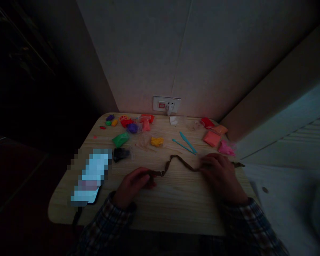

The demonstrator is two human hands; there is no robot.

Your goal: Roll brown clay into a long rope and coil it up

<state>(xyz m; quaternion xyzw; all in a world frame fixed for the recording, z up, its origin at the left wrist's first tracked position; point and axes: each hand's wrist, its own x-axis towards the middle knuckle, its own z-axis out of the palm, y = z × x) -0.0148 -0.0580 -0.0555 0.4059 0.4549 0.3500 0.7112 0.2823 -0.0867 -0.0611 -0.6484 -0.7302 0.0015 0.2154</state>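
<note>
A long, thin brown clay strand (185, 164) winds in a wavy line across the wooden table between my two hands. My left hand (133, 185) pinches its left end between thumb and fingers. Over the right part of the strand, my right hand (220, 174) curls its fingers, slightly smeared by motion; the strand's tip sticks out past it on the right. Two blue modelling tools (188, 142) lie just beyond the strand. Behind the left hand sits a black clay packet (120, 154).
A lit, blurred-out phone (92, 177) lies at the left of the table (173, 213). Yellow (157, 142), green (120, 139) and pink (226, 148) clay packets, among several others, line the back and right. Small fruit-shaped pieces (114, 122) sit far left. A wall socket (166, 105) is behind.
</note>
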